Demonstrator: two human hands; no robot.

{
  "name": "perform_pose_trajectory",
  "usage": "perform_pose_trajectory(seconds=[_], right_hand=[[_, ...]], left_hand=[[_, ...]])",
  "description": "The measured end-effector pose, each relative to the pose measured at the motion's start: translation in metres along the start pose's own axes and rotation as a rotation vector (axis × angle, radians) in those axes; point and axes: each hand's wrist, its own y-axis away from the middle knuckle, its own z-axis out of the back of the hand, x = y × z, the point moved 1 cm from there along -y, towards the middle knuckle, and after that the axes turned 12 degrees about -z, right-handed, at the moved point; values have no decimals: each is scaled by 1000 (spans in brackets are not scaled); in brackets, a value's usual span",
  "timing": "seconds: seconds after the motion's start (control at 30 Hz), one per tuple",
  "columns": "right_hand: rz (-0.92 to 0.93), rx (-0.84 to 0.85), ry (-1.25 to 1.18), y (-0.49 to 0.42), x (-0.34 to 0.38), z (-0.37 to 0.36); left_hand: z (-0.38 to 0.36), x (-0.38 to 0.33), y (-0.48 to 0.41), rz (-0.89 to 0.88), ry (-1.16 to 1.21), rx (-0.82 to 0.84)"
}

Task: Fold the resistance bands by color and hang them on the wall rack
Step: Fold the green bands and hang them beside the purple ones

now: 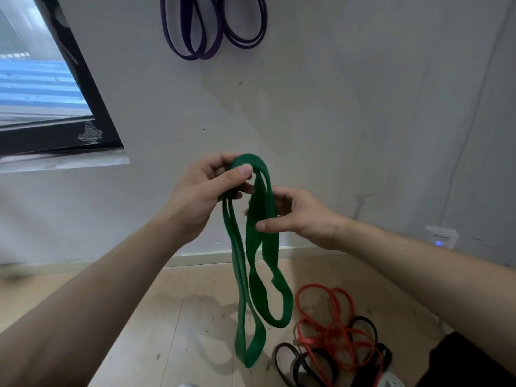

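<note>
Here, the left hand pinches the green band at its top fold, apparently to hold the loops together. The right hand, just below, clasps the strands between thumb and fingers, likely to align them. The loops dangle beneath both grips. Beyond, red bands and black bands lie on the floor; purple bands hang on the wall.

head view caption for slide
Left hand and right hand hold green bands; purple bands hang above, red bands and black bands below.

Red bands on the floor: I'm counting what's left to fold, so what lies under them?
Black bands lie tangled beneath the red bands on the wooden floor. Their full count is hidden by the pile.
</note>
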Motion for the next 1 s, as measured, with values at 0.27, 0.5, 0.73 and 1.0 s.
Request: perform_pose_trajectory(seconds=[0.27,0.5,0.73,1.0], right_hand=[[-41,-27,-12,4,2,9],[-3,-88,90,10,4,25],[78,-201,270,25,12,47],[186,-323,298,34,21,52]], left_hand=[[7,1,3,20,30,-9],[18,6,3,11,-20,-44],[39,25,10,88,-152,-1],[33,37,12,200,-229,204]])
